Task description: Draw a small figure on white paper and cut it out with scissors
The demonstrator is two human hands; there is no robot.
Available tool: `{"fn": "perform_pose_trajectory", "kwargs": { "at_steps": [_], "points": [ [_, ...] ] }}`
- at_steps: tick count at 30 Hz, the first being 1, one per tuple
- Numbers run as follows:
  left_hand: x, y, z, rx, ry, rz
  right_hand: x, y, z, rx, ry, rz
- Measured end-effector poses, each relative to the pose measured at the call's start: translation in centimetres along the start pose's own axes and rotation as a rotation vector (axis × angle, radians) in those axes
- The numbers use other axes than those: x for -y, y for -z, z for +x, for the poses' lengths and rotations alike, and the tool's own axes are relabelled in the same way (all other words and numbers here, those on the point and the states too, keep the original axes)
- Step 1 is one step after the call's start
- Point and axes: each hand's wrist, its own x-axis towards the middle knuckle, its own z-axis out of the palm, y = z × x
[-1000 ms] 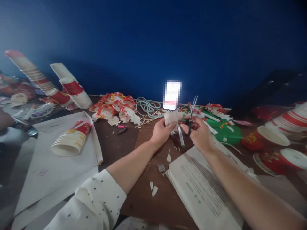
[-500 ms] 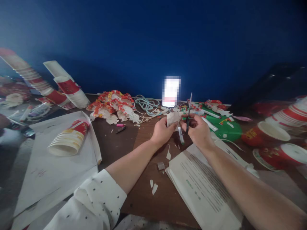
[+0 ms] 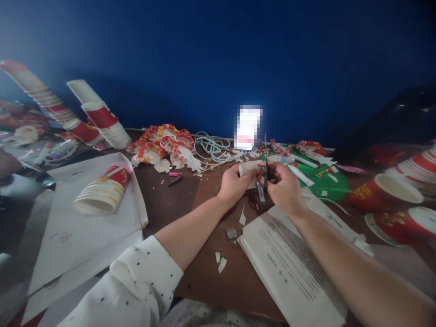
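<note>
A small piece of whitish paper (image 3: 245, 168) is pinched between the thumb and fingers of my left hand (image 3: 234, 185). My right hand (image 3: 284, 187) is closed around the dark handles of a pair of scissors (image 3: 266, 156), whose blades point up and away from me. The two hands nearly meet, with the scissors right beside the paper; whether the blades touch it I cannot tell. Under them lies a white marker (image 3: 261, 193) with a green end. Paper scraps (image 3: 221, 265) and a small clear block (image 3: 231, 233) rest on the brown table (image 3: 204, 281) nearer me.
Cut red-and-white paper pieces (image 3: 166, 147) are heaped beside a pale blue cord (image 3: 211, 144). A lit phone (image 3: 248, 129) leans at the wall. Stacked paper cups (image 3: 102, 190) lie on a white box lid (image 3: 64, 245); printed sheets (image 3: 286, 259) lie at right. Another person's hand (image 3: 8, 163) shows far left.
My view has shifted slightly, so most things sit a little further right. The scissors and my right hand have come closer to the paper, and the paper is tilted lower.
</note>
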Motion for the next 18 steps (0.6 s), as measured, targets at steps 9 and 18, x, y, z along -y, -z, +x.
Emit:
{"fn": "perform_pose_trajectory", "kwargs": {
  "at_steps": [9,18],
  "points": [
    [-0.76,0.18,0.24,-0.077,0.075,-0.344,0.06,0.26,0.28,-0.063,-0.168,0.127],
    [-0.4,0.54,0.8,-0.093,0.153,-0.51,0.01,0.26,0.24,-0.074,-0.235,0.21]
  ]
}}
